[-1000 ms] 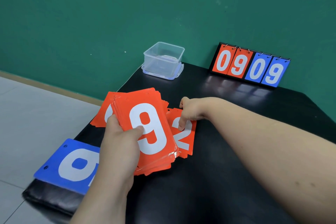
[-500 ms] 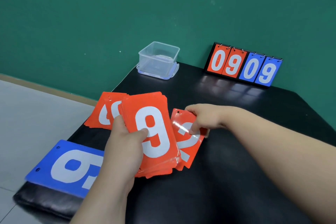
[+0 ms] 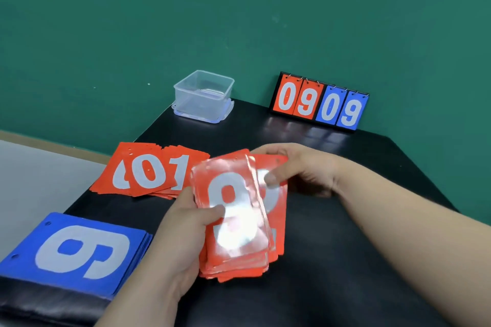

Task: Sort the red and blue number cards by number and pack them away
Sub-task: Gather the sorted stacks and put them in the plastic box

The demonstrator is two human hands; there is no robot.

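So, head view, the only one I've got: we're mid-sort on the reds. My left hand (image 3: 183,223) is wrapped round the stack (image 3: 236,220), thumb across its face, well short of the tub (image 3: 204,95) on my side of it. My right hand (image 3: 300,170) pinches one card (image 3: 279,231) near its top end, thumb in front, tucked just behind the stack's right edge. Can't tell if that card is going in or coming out.

My guess at the next move: read its number and drop it on the matching pile. It has to slide clear of the stack without dragging neighbours, and these glossy faces look slippery.

Readable stuff:
- The red piles (image 3: 148,172) between stack and tub, off to the tub's left, show 0 and 1.
- The stack's top numeral is half lost in glare, an 8 or a 9.
- The pinched card's number is hidden.
- The blue pile (image 3: 77,249), farthest from the tub at the table (image 3: 345,247) edge, shows a sideways 9 or 6.
- The scoreboard (image 3: 318,103) right of the tub reads 0909.
- No brand anywhere.
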